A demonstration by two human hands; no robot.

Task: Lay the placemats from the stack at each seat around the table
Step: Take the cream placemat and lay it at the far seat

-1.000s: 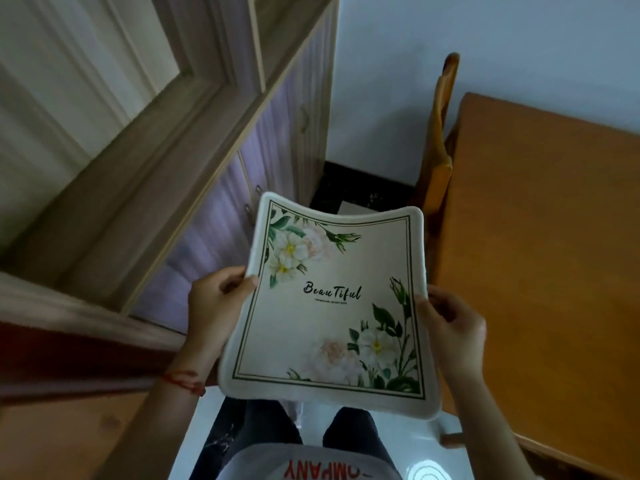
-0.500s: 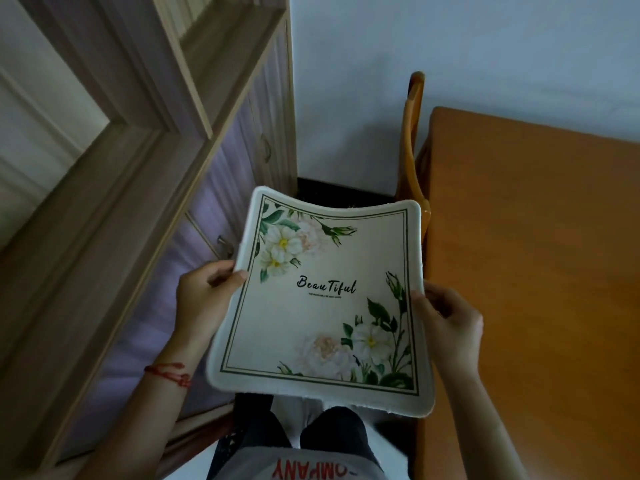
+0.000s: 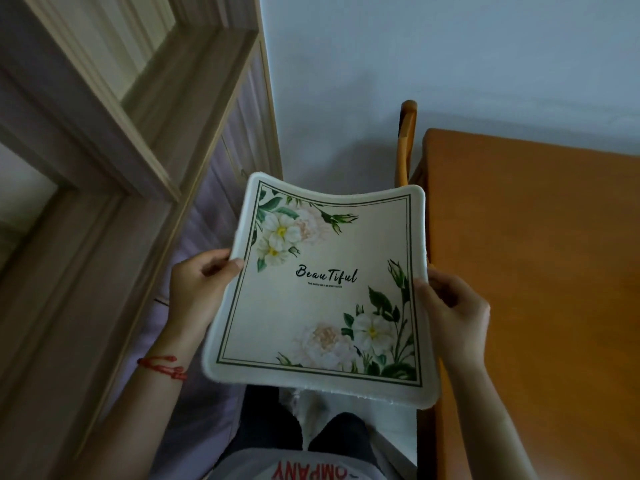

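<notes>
- Placemat (image 3: 322, 289) up in the air between both hands — floral side facing the camera, its far edge sagging.
- Left hand (image 3: 197, 289) pinches the left edge, thumb on top.
- Right hand (image 3: 453, 310) grips the right edge.
- Table (image 3: 536, 271) just to the right, mat's right edge over its rim.

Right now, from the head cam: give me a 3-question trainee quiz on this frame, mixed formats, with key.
1. True or false: the placemat already lies flat on the table.
2. Multiple choice: how is the placemat held? A) left hand alone; B) right hand alone; C) both hands, one on each side edge.
3. Fill in: the chair stands between the table and the ____.

Key:
1. False; it is held in the air, left of the table, slightly bowed.
2. C
3. Wall
</notes>
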